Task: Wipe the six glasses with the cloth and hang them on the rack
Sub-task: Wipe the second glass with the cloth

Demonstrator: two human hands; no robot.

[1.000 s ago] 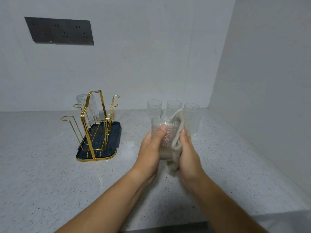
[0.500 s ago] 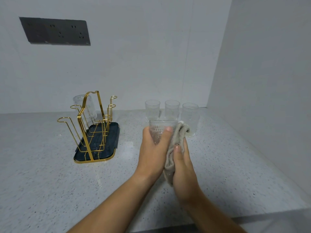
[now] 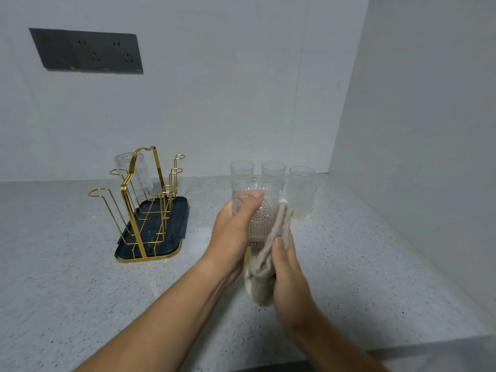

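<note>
Glasses are going one by one from a speckled table (image 3: 80,304) to a gold wire rack (image 3: 145,205), which is standing on its dark tray well off to the far left of the left hand (image 3: 236,232) with one glass (image 3: 134,173) already hanging upside down at its back. Three plain glasses (image 3: 271,170) are waiting in a row just beyond both hands. The patterned glass (image 3: 257,210) is being held upright above the table, the left hand clamped round its left side with the thumb pressing across the front. The right hand (image 3: 292,285), just to the right and nearer the camera, is closing on a bunched beige cloth (image 3: 268,259) and pressing it against the lower right wall of the glass. Judging by this grip, the wipe would go best with the left hand turning the glass while the cloth is travelling from base to rim, then inside. A firm but easy hold matters, since wet embossed glass is likely slippery. Only five glasses are showing here.
</note>
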